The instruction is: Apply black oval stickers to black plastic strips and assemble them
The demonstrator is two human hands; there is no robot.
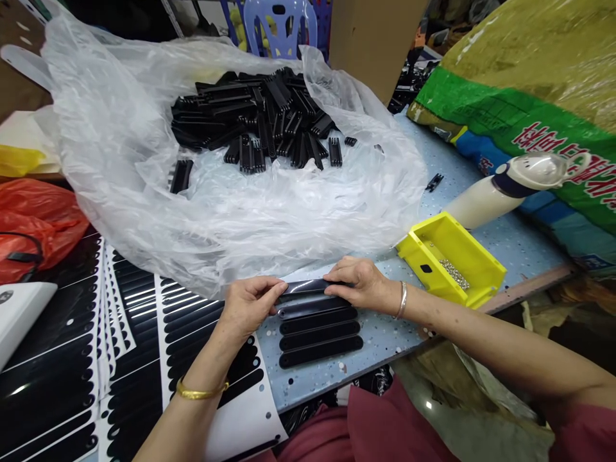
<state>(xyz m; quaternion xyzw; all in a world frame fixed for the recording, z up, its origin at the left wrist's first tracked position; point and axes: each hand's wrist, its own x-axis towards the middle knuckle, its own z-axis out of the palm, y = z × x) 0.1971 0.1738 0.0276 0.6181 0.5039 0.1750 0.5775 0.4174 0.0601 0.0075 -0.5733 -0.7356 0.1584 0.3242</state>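
My left hand [250, 303] and my right hand [359, 282] pinch the two ends of a long glossy black strip [308, 287] held flat just above the blue speckled table [385, 333]. Right below it lie several matching black strips [320, 330] in a neat row on the table. Both hands' fingers are closed on the strip's ends. A gold bangle sits on my left wrist, a silver one on my right.
A big clear plastic bag [231, 212] holding a heap of black plastic parts [260, 125] fills the table's back. Sticker sheets [144, 346] with black strips lie at left. A yellow tray [450, 260] with small metal pieces and a white bottle [510, 186] stand at right.
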